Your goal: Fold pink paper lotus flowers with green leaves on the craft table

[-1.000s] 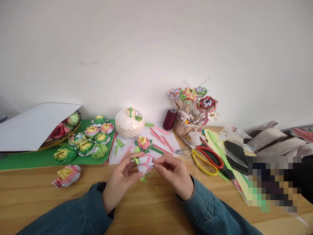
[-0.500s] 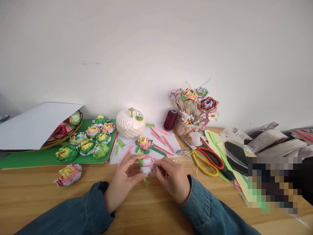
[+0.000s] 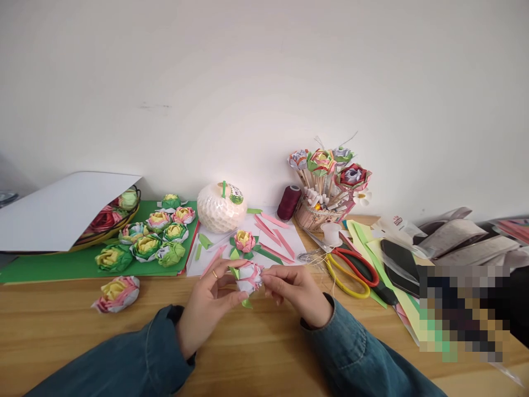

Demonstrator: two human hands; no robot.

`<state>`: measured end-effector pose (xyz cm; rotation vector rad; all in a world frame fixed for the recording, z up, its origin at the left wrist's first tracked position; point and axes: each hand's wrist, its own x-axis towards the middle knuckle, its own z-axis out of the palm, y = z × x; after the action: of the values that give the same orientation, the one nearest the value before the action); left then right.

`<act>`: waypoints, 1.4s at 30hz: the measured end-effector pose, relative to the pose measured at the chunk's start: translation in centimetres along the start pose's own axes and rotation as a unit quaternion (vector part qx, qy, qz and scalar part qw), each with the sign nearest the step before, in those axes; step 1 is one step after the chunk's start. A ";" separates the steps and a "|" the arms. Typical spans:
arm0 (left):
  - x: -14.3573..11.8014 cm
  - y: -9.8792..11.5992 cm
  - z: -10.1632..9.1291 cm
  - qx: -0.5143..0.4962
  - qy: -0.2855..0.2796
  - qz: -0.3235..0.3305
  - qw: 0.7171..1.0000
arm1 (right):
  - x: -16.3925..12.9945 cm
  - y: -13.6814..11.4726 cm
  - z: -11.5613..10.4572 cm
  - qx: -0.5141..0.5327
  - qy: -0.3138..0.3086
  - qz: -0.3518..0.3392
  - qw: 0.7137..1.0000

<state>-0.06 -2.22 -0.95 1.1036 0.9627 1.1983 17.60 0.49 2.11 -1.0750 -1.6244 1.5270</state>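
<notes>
Your table (image 3: 239, 358) is light brown wood, smooth, with long stripes in it. Behind it is a pale, flat wall (image 3: 256, 82) with a thin gray smudge (image 3: 155, 106).

The white and pink paper flower (image 3: 249, 277) is in front of you, in the middle, over the table. Your left hand (image 3: 202, 311) has its thumb and fingers clamped around it. Your right hand (image 3: 300, 292) pinches its right edge with the fingertips. Your hands are close, with the flower between them. It is round, with pointy folds, and green paper leaves stick out at its left and bottom.

Just past it, a small pink and yellow flower (image 3: 244, 241) sits on white paper (image 3: 249, 223), near thin, flat pink strips (image 3: 264, 230).

To your left, a bunch of crinkly folded flowers (image 3: 145, 248) lies on a flat green sheet (image 3: 49, 269). One more loose flower (image 3: 118, 294) lies on the wood.

At the back are a bumpy white ball (image 3: 221, 208), a dark red spool of thread (image 3: 289, 202), and a basket (image 3: 314, 218) full of sticks with paper flowers on top. To your right are scissors (image 3: 336, 252) with red and yellow handles, a flat black thing (image 3: 399, 267), and wide gray ribbon (image 3: 450, 237) in loops.
</notes>
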 end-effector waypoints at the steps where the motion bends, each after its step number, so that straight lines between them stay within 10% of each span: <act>1: 0.0 -0.1 0.0 -0.001 0.001 0.001 1.000 | 0.1 0.0 -0.1 0.024 -0.007 0.019 0.999; 42: 0.1 -1.0 -0.2 0.031 -0.051 0.020 0.998 | 0.4 0.4 -0.2 0.050 -0.044 0.081 0.995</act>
<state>-0.03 -2.12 -1.99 1.2260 0.9087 1.1402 17.61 0.89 1.74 -1.1210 -1.5328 1.7648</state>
